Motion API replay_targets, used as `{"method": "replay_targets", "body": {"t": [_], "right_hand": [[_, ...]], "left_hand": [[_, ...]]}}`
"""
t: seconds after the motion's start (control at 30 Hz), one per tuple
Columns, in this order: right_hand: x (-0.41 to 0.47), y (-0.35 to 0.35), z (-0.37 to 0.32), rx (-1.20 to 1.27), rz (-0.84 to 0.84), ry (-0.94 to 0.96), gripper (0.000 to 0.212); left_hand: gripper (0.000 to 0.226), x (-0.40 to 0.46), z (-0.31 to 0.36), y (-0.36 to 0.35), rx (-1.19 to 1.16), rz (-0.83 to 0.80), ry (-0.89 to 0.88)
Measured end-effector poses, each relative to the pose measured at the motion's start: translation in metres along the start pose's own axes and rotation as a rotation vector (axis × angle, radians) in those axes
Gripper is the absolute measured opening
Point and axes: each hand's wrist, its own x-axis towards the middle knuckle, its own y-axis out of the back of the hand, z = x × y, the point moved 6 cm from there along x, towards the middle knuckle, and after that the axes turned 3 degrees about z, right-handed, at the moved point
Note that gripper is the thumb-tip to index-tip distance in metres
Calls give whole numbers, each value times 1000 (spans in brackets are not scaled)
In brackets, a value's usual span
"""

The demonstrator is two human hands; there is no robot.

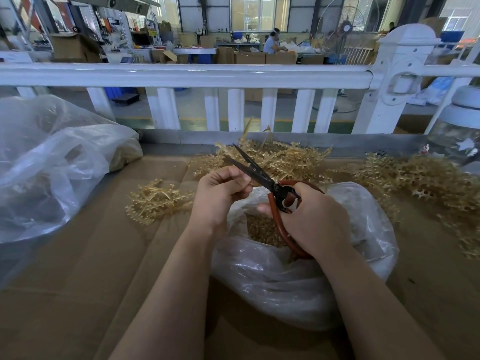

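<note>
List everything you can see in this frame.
scissors: one, black blades, red handles, blades apart, in right hand
sprues: three piles, amber, on the cardboard beyond the hands
near bag: one, clear, under the hands, amber bits inside
left bag: one, clear, far left
cardboard: brown, covers the table
fence: one, white, behind the table
person: one, far behind the fence
left hand: curled at the blades; contents too small to tell
right hand: grips the scissors handles

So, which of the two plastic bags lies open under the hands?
The clear bag nearest the person, with small golden pieces in its mouth; the other bag lies crumpled at far left.
</note>
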Motion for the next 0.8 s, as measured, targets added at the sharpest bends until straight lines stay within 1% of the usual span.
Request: {"method": "replay_targets", "body": {"t": [0.17, 0.3, 0.33, 0.43, 0.53, 0.63, 0.8], "right_hand": [[0, -1, 0, 36, -16, 7, 64], [0, -1, -1, 28, -9, 6, 70], [0, -1, -1, 25, -5, 8, 70], [-1, 1, -1, 0, 18, 25, 62], [-1, 5, -3, -21, 48, 42, 59], [-1, 7, -5, -38, 70, 46, 61], [0, 4, -3, -33, 59, 45, 61]], "left_hand": [[16, 1, 0, 0, 15, -19, -9], [25, 1, 0, 2, 13, -5, -14], [23, 1, 0, 3, 25, -3, -20], [5, 2, 0, 4, 86, -4, -50], [5, 1, 1, 4, 156, -14, -88], [16, -1, 3, 0, 206, -41, -117], [18, -2, 4, -1, 182, -60, -120]]}}
